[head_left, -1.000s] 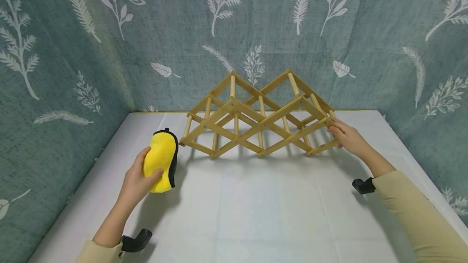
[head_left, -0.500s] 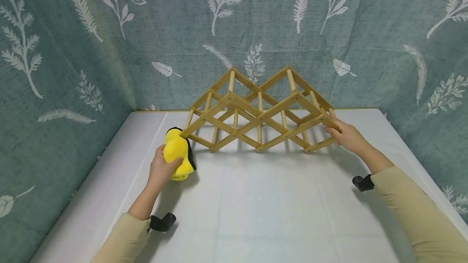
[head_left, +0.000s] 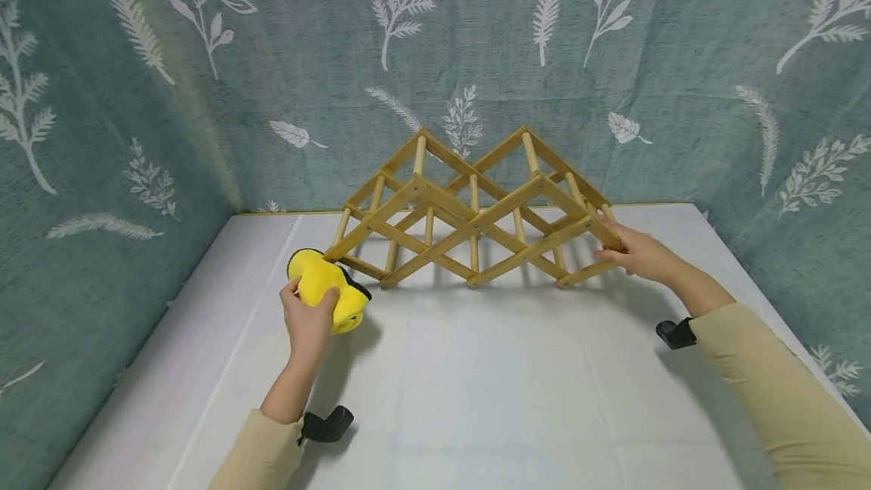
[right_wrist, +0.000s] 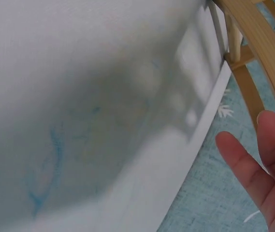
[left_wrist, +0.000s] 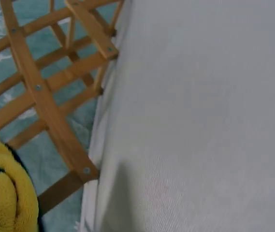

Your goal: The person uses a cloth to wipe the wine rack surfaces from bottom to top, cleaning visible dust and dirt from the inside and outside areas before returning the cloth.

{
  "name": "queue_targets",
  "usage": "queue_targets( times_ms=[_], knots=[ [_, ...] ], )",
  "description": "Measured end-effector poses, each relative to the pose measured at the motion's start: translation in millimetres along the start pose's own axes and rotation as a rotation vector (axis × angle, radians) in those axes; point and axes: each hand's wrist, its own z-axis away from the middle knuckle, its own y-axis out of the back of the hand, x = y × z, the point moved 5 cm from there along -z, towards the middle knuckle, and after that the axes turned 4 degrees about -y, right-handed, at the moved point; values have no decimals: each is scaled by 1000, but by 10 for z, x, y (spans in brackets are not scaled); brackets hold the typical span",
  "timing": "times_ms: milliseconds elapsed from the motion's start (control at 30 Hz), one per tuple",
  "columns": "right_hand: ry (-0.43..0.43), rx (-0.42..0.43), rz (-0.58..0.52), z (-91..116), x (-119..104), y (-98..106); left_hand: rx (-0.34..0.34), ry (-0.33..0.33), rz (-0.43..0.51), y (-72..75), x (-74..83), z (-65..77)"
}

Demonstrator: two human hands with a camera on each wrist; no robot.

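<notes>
A folding lattice rack of wooden slats and dowels [head_left: 476, 227] stands zigzag-shaped near the back of the white table. My left hand [head_left: 309, 316] grips a bunched yellow cloth with black edging [head_left: 325, 286] against the rack's left end, where the cloth overlaps the slat tip. In the left wrist view the rolled yellow cloth [left_wrist: 7, 193] shows at the lower left beside the slats [left_wrist: 50, 111]; the hand itself is out of that view. At the rack's right end my right hand [head_left: 640, 252] holds the end slat. The right wrist view shows its fingers [right_wrist: 246, 164] by that slat [right_wrist: 260, 43].
The white-covered table [head_left: 490, 376] spreads out in front of the rack. Teal fabric with white leaf prints [head_left: 327, 36] hangs behind and along both sides. A black camera mount [head_left: 327, 426] sits on the left wrist, another black mount [head_left: 675, 334] on the right.
My left hand has carried the yellow cloth rightward to the rack's left end, and the cloth has turned and bunched up. My right hand has stayed at the right end.
</notes>
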Motion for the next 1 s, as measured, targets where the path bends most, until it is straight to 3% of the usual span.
queue_targets(
  times_ms=[133,267,400,600,833,1000],
  knots=[
    [13,13,15,7,-14,11,17,-53,-14,18,54,72],
    [7,33,106,27,-25,68,-28,-149,-67,-122,234,-6],
    [1,23,184,23,-61,108,-27,-247,-90,-301,465,-100],
    [35,-1,226,-6,-155,89,-35,-337,-103,-557,810,-118],
    [49,11,251,-53,-199,94,-97,-467,-70,-833,1300,-34],
    [52,15,253,-81,-208,95,-130,-641,-105,-1022,1639,70]
  ],
)
